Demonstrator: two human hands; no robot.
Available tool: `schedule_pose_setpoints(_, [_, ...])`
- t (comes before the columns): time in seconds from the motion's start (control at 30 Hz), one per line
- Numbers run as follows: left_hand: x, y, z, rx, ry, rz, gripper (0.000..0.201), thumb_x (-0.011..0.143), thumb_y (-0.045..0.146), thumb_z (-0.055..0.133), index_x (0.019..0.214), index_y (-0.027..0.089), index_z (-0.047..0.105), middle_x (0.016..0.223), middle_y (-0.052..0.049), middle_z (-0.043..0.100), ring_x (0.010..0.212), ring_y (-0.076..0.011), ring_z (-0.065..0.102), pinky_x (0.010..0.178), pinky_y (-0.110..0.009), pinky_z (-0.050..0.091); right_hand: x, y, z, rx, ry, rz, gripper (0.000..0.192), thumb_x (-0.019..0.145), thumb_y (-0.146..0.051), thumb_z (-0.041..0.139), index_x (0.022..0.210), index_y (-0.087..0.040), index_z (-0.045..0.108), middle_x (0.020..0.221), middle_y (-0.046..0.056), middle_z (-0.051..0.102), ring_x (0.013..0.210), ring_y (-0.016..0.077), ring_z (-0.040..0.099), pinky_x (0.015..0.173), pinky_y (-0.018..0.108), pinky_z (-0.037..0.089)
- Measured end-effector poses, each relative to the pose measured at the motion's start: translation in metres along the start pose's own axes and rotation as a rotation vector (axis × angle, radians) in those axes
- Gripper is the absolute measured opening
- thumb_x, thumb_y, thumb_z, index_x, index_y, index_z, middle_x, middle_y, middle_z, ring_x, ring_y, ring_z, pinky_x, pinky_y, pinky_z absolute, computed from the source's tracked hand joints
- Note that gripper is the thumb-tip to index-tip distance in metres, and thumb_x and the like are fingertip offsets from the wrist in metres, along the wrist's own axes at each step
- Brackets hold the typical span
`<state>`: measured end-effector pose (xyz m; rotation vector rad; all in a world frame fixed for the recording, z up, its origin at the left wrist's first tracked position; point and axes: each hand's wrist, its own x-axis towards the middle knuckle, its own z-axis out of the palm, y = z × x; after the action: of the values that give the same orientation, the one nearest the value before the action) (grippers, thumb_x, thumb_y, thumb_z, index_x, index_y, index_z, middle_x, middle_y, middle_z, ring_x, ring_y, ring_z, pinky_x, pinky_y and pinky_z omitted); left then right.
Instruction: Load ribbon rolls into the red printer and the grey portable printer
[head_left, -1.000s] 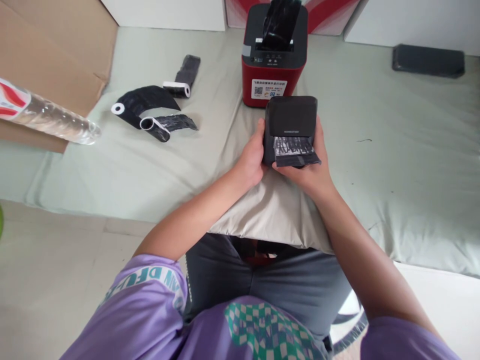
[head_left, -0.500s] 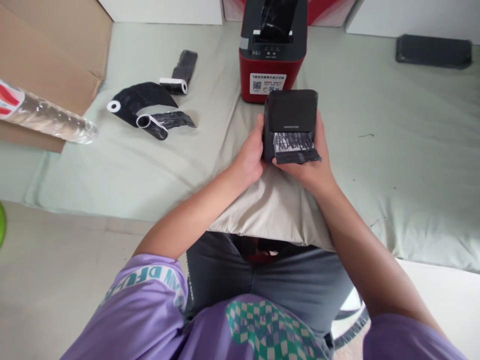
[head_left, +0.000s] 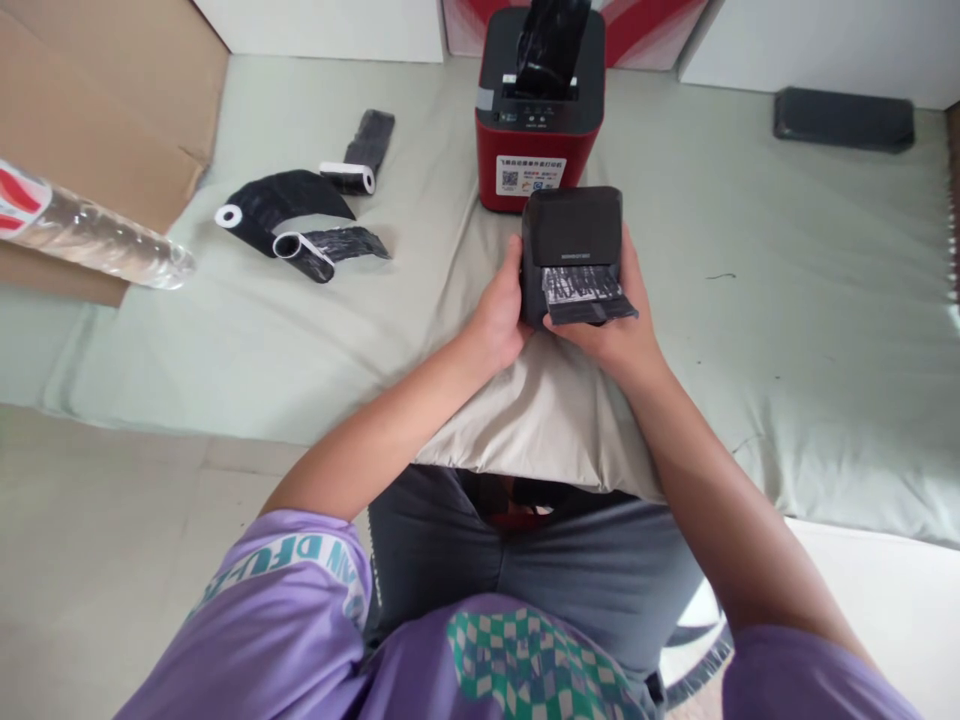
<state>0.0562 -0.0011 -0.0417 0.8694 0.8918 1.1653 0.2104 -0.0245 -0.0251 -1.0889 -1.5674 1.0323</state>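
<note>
Just before the red printer [head_left: 538, 110], a black box [head_left: 571, 250] sat clasped between both hands. Left hand [head_left: 499, 320] closed on its left side; right hand [head_left: 619, 335] cupped beneath the black strip [head_left: 586, 295] jutting toward the person.

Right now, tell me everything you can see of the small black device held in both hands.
The small black device is a boxy unit with rounded edges and a matte, plastic-looking shell; faint lettering on its front is too small to read. A dark printed strip sticks out of its lower front. It is held upright over a beige pillow, just in front of the red printer. The left hand grips its left side; the right hand cups its right side and underside, beneath the strip.
</note>
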Motion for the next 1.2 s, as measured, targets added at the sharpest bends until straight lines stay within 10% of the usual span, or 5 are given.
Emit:
schedule_pose_setpoints(0.47, [-0.023,0.036,0.027,-0.424,0.167,-0.281,0.052,0.113,0.054,0.031,0.150,0.029,0.058,0.144,0.000,0.072,0.152,-0.0248,0.055,0.129,-0.043,0.046,0.006,0.018,-0.004,0.151,0.034,-0.039,0.110,0.055,-0.057,0.100,0.152,-0.043,0.052,0.162,-0.003,0.057,0.155,0.0340,0.051,0.134,0.051,0.041])
schedule_pose_setpoints(1.2, [-0.021,0.034,0.024,-0.488,0.180,-0.298,0.032,0.109,0.035,0.046,0.130,0.021,0.066,0.119,-0.005,0.077,0.129,-0.0247,0.070,0.113,-0.039,0.057,0.007,-0.003,-0.002,0.470,0.066,0.195,0.055,0.060,-0.049,0.099,0.103,-0.035,0.069,0.111,-0.001,0.080,0.118,0.0257,0.075,0.101,0.040,0.065])
